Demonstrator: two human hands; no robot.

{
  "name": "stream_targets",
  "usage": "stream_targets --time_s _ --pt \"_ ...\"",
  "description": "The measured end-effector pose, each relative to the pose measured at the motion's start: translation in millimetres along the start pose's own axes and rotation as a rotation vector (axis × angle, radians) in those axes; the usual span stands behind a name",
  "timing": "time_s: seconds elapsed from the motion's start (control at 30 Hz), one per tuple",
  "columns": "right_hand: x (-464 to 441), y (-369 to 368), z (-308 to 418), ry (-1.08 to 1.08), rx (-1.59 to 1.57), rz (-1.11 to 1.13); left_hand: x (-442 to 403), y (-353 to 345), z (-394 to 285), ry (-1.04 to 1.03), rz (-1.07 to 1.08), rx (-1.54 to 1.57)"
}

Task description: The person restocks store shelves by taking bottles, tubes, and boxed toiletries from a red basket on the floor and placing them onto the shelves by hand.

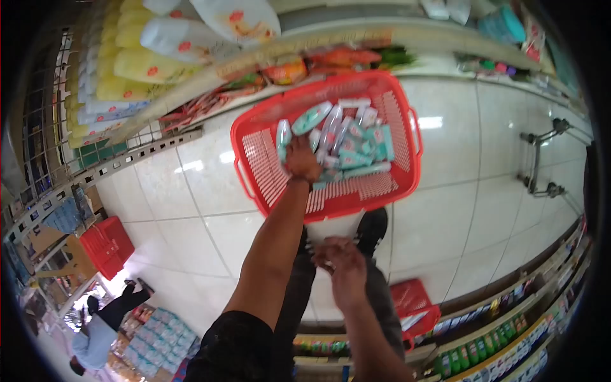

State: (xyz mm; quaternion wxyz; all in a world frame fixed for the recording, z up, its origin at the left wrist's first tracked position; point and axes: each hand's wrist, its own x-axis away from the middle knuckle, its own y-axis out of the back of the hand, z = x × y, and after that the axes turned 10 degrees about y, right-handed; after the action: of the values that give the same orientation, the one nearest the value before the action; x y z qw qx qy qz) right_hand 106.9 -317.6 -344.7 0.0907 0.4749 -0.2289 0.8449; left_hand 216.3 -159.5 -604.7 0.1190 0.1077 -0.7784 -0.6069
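Note:
A red plastic basket (254, 120) stands on the tiled floor in front of my feet, holding several bottles and teal-and-white packages. My left hand (301, 159) reaches down into its left part, beside a teal bottle (284, 137) at the left wall and below another teal bottle (312, 117). Its fingertips are among the items, so its grip cannot be made out. Nearer to me, over my legs, my right hand (338, 258) hangs outside the basket with its fingers bent and slightly blurred; nothing can be seen in it.
Shelves with yellow and white bottles (143, 63) run along the upper left. Another shelf (490, 347) with green bottles is at the lower right. Red baskets (107, 247) stand at the left and behind me. A person (102, 331) is at the lower left. A metal cart frame (541, 156) is at right.

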Motion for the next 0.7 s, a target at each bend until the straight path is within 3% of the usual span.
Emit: stream_targets --time_s 0.07,0.13,0.2,0.27,0.33,0.37,0.4,0.43,0.5,0.57,0.63,0.7 --pt "1 4 -1 0.038 0.048 0.025 -4 -13 4 0.280 0.664 0.080" --pt "2 4 0 -0.041 0.082 0.063 25 -39 17 0.172 0.351 0.207" --pt "-3 12 -5 -0.001 0.083 0.047 24 14 0 0.435 0.547 0.361" --pt "-9 23 -16 0.012 0.077 0.015 26 102 -31 0.553 0.566 0.537" --pt "-11 26 -28 0.361 0.463 -0.146 54 147 -31 0.554 0.576 0.968" --pt "-7 23 -23 0.350 0.461 -0.146 67 174 -32 0.449 0.558 0.943" --pt "-5 15 -10 0.612 0.710 -0.125 78 204 -33 0.349 0.542 0.916" --pt "-1 7 3 0.874 0.960 -0.097 86 231 -34 0.384 0.586 0.990" --pt "8 -1 21 0.889 1.061 0.026 99 283 -41 0.569 0.758 1.121" --pt "12 3 33 0.737 0.922 0.455 112 304 -45 0.612 0.715 1.111" --pt "11 -2 52 0.700 0.957 0.542 125 306 -49 0.655 0.667 1.114" --pt "2 -10 75 0.527 0.957 0.731 137 293 -50 0.721 0.599 1.173"
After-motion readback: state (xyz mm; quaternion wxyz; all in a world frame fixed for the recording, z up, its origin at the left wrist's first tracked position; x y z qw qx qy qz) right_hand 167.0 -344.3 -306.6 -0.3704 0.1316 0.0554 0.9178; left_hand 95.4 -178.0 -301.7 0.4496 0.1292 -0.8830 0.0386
